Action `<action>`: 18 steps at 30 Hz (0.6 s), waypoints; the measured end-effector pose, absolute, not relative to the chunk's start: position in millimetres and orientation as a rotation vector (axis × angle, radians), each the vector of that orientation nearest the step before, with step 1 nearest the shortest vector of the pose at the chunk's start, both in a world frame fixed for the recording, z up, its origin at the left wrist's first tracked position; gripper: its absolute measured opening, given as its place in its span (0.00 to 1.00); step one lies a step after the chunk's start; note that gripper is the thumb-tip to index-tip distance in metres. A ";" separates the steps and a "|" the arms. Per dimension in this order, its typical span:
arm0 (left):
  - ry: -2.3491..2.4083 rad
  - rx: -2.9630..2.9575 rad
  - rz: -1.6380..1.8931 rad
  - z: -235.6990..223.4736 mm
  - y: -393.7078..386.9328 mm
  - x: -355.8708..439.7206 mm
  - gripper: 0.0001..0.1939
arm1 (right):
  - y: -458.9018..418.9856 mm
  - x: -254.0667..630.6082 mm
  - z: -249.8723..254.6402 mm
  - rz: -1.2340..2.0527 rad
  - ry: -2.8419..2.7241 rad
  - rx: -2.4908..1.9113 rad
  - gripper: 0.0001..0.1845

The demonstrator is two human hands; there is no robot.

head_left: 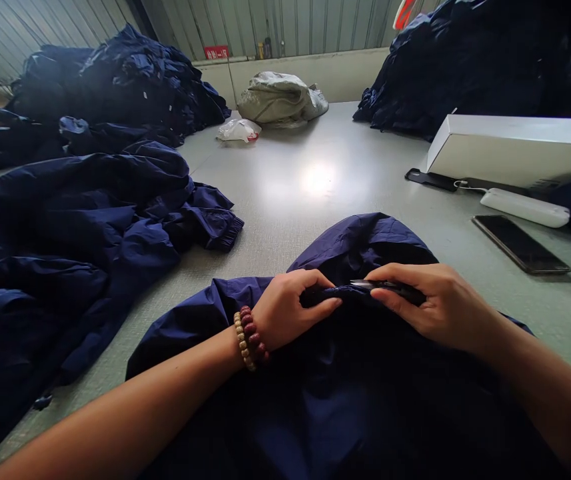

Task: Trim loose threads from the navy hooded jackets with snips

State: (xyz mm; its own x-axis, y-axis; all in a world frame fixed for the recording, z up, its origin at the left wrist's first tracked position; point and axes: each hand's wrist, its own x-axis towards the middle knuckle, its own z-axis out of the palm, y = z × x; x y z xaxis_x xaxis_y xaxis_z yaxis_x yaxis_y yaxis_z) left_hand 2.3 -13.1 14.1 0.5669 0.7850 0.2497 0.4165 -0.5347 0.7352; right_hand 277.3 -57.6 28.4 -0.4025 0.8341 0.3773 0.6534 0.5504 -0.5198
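Note:
A navy hooded jacket (315, 407) lies spread in front of me, its hood (365, 237) pointing away. Between thumb and fingers, my left hand (290, 307) pinches the fabric edge near the neckline; two beaded bracelets ring that wrist. My right hand (425, 297) is closed around dark-handled thread snips (362, 283), whose metal tip points left along the same edge. The tip looks to be touching or just above the cloth; which one I cannot tell. Most of the handle is hidden in my right fingers.
Loose navy garments (65, 253) cover the table's left side, with a tall heap (120, 80) behind and another heap (470, 67) at the back right. A bundled sack (280, 100) and plastic bag (239, 131) sit far back. Rightward lie a phone (520, 243), white power bank (525, 207) and white box (515, 150).

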 end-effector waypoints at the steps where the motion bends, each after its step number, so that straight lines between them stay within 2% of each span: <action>1: 0.955 2.179 0.770 14.1 -12.9 2.5 0.07 | -57.9 277.4 28.9 0.398 -2.183 -1.192 0.08; 18: 0.929 2.222 0.812 13.1 -14.1 2.9 0.07 | -59.4 275.6 25.9 0.490 -2.207 -1.231 0.09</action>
